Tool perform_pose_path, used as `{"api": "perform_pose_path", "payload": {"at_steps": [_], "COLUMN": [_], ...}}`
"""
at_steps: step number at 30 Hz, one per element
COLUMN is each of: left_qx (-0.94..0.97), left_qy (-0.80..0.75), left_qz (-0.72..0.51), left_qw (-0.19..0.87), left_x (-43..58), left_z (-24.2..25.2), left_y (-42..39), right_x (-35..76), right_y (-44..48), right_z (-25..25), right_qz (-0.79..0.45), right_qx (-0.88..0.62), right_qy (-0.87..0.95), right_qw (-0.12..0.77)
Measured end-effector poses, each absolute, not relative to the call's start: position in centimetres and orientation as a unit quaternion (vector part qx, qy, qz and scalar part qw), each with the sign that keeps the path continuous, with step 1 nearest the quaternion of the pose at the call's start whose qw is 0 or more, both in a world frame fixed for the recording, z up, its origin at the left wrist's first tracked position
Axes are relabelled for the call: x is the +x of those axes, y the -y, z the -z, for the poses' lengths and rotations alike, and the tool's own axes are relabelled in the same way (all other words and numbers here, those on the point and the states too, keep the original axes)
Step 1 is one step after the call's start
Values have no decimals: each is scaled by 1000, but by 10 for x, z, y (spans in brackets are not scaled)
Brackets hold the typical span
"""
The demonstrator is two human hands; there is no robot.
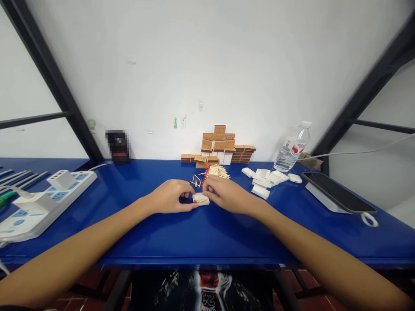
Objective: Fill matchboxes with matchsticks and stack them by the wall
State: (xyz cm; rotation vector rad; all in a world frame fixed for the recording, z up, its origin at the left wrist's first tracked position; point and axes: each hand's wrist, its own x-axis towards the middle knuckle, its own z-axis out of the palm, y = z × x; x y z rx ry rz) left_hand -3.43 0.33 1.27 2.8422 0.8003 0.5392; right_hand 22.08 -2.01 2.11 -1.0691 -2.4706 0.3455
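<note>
In the head view a small white matchbox tray lies on the blue table with a few matches in it. My left hand grips its left end between thumb and fingers. Over the tray's right end, my right hand is closed with its fingertips curled together; what they hold, if anything, is hidden. Just beyond that hand sits a pile of red-tipped matches. Several loose matches lie left of the pile, between my hands.
Stacked matchboxes stand against the wall. White trays lie to the right, near a water bottle and a phone. At the left are a power strip and a dark, partly blurred object.
</note>
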Motion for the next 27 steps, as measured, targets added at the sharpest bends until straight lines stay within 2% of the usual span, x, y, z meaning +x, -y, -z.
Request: {"api": "perform_pose_path", "payload": {"at_steps": [6, 20, 27], "left_qx": [945, 946, 944], "left_qy": [-263, -265, -265], "left_qz": [-181, -177, -180], "left_qw": [75, 68, 75], "left_x": [-35, -34, -33], "left_z": [-13, -14, -14], "left_y": [-4, -3, -2], "right_x": [223, 223, 225], "right_y": [15, 18, 7], "right_z": [-13, -13, -10], "right_qz": [-92, -144, -77], "right_qx": [-375, -357, -422], "right_qy": [907, 909, 877], "right_qw": [171, 157, 217]}}
